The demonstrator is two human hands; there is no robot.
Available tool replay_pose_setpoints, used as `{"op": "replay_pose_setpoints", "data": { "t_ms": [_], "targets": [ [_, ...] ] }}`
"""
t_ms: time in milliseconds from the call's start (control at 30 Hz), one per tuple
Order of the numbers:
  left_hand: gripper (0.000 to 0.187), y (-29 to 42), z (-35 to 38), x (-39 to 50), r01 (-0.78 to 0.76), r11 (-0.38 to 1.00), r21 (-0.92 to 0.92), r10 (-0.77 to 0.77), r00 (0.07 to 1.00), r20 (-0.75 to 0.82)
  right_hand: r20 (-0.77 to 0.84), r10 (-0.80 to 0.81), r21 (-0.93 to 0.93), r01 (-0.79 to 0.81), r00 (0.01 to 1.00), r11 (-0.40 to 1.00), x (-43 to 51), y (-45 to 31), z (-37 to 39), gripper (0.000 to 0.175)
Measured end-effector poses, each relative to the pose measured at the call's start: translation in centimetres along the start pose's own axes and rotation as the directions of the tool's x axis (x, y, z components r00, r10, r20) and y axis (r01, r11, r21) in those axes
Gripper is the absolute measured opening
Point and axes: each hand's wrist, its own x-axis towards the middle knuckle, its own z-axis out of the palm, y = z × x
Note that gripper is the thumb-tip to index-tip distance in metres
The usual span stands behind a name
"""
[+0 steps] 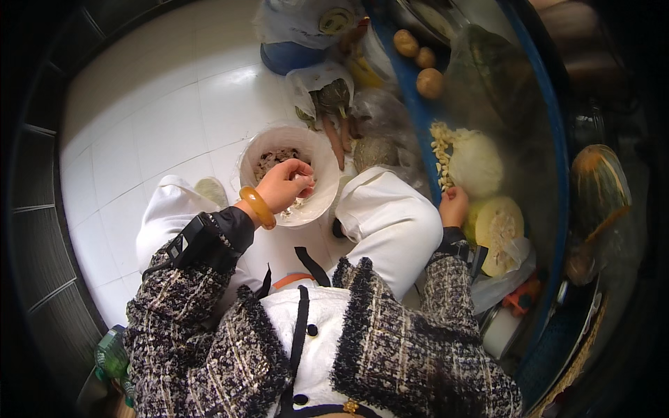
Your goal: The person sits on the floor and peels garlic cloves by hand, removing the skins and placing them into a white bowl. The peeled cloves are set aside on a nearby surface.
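Observation:
My left hand (286, 184), with an amber-coloured bangle at its wrist, is over a white waste bin (326, 196) lined with a thin plastic bag. Its fingers are curled, and something pale shows among them; I cannot tell whether it is held. Dark scraps (277, 158) and pale flakes lie inside the bin. Out to the right, my right hand (453, 205) has its fingertips pinched on a pale piece, apparently a garlic clove, at the near end of a row of peeled garlic cloves (441, 151). Beside that row sits a pale cabbage (476, 163).
A cut melon or squash (499, 235), partly in plastic, lies just beyond my right hand. Several potatoes (429, 83) sit farther along the blue-edged shelf (554, 120). Carrots (334, 138) and a round squash (375, 153) are on the floor behind the bin. My knees flank the bin.

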Motion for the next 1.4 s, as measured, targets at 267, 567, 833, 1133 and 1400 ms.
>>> {"op": "replay_pose_setpoints", "data": {
  "t_ms": [267, 567, 833, 1133, 1400],
  "targets": [
    [0.025, 1.1, 0.3, -1.5, 0.11, 0.931, -0.347, -0.097, 0.994, 0.054, 0.033, -0.147, -0.057, 0.149, 0.989, 0.987, -1.4, -4.1, -3.2, 0.023],
    [0.03, 1.0, 0.1, -3.1, 0.039, 0.911, -0.411, -0.029, 0.999, 0.031, 0.135, -0.583, 0.418, 0.487, 0.801, 0.766, -6.0, -22.5, -6.2, 0.019],
    [0.037, 1.3, -1.2, -2.6, -0.081, 0.982, -0.169, 0.065, 0.993, -0.098, 0.406, -0.802, 0.838, 0.171, 0.438, 0.518, -6.6, -30.2, 0.4, 0.028],
    [0.036, 3.1, 0.0, -2.3, -0.066, 0.928, -0.367, 0.071, 0.997, 0.001, 0.4, -0.787, 0.821, 0.197, 0.47, 0.535, -4.9, -29.2, 0.4, 0.029],
    [0.029, 2.6, 0.3, -2.7, -0.184, 0.918, -0.352, 0.17, 0.983, -0.072, 0.405, -0.697, 0.855, 0.023, 0.592, 0.517, -6.1, -29.2, -0.4, 0.028]
  ]
}}
